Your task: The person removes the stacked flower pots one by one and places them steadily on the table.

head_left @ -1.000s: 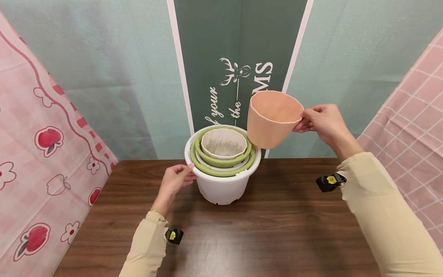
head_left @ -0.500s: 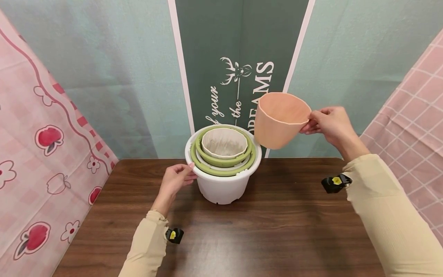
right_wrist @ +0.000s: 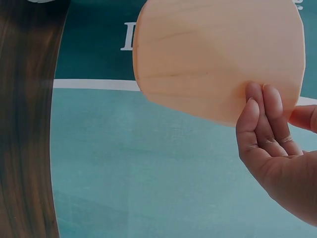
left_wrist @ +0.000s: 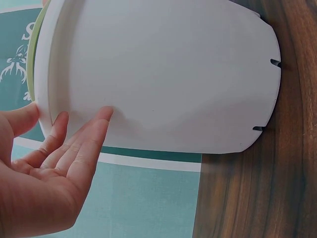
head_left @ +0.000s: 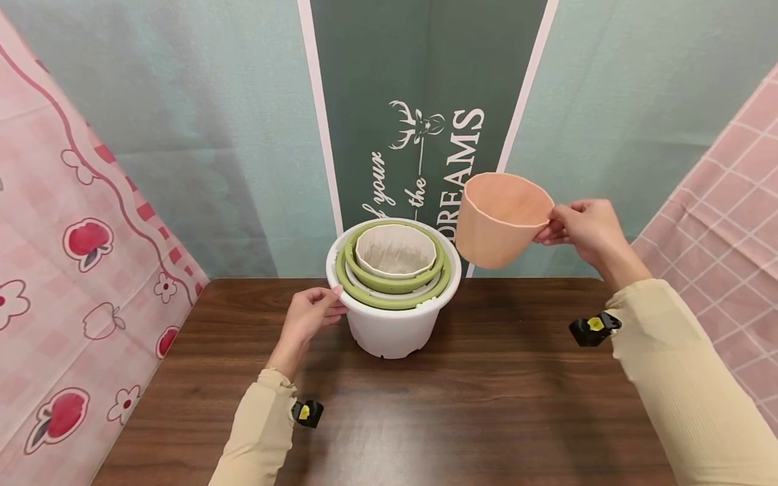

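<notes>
A large white flower pot (head_left: 392,332) stands on the table, with green-rimmed pots (head_left: 389,302) nested inside it. Innermost sits a small whitish pot (head_left: 396,251) with a stained inside. My left hand (head_left: 310,314) pinches the white pot's rim at its left side; in the left wrist view the thumb is at the rim and the fingers lie along the outer wall. My right hand (head_left: 586,229) pinches the rim of a peach-orange flower pot (head_left: 495,233), thumb on one side and fingers on the outer wall. The orange pot hangs in the air, slightly tilted, right of the stack.
The brown wooden table (head_left: 474,412) ends at a teal and green cloth backdrop (head_left: 243,135) close behind the pots. Pink patterned cloths (head_left: 79,270) hang at the left and right. Black wrist cameras (head_left: 595,327) are strapped over both sleeves.
My right hand has carried the orange pot to the right and slightly down, away from the stack. The left hand has stayed at the white pot's rim.
</notes>
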Demonstrator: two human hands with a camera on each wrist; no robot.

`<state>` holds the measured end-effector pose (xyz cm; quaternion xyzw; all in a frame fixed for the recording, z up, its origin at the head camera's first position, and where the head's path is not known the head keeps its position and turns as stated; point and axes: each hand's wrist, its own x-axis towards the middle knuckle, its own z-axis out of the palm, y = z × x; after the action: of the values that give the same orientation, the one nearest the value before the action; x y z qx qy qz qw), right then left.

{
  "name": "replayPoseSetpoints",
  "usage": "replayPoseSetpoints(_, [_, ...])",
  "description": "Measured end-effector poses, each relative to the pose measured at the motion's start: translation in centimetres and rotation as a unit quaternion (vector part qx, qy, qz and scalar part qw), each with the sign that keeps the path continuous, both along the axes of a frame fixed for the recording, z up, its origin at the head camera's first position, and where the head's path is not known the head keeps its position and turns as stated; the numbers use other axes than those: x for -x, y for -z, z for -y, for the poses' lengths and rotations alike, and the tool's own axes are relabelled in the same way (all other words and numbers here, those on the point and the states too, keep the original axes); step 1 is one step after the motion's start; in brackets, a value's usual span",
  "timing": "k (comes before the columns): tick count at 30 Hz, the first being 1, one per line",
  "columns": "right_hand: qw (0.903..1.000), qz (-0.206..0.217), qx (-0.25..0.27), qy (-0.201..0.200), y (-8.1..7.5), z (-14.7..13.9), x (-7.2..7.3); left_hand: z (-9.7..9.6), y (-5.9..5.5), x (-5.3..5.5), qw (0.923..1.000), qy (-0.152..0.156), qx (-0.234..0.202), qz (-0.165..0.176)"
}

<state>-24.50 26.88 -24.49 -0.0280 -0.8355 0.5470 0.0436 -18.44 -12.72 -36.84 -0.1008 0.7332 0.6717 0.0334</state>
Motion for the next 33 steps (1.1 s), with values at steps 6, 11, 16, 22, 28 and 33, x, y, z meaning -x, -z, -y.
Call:
replayPoseSetpoints(6, [0.9998,0.009,-0.018,-0.003,1.1,-0.4,0.0,0.0,0.1,0.0,1.0,0.001,-0.003,-0.007])
replayPoseSetpoints(11, [0.9997,0.015,-0.019,-0.009,2.3,-0.6,0.0,-0.1,0.1,0.0,0.9999,0.002,-0.005,-0.012])
replayPoseSetpoints(16, [0.9995,0.026,-0.019,-0.005,3.5,-0.8,0.0,-0.1,0.1,0.0,1.0,0.0,-0.002,-0.007])
replayPoseSetpoints(22, [0.9997,0.022,0.001,-0.004,5.4,-1.1,0.0,-0.1,0.1,0.0,1.0,0.0,-0.003,-0.003])
replayPoseSetpoints(28, [0.9997,0.025,0.006,-0.004,7.4,-1.3,0.0,-0.1,0.1,0.0,1.0,0.0,-0.004,0.001])
replayPoseSetpoints(33, [0.9992,0.034,0.018,-0.004,9.1,-1.3,0.0,0.0,0.1,0.0,1.0,-0.001,-0.004,-0.001])
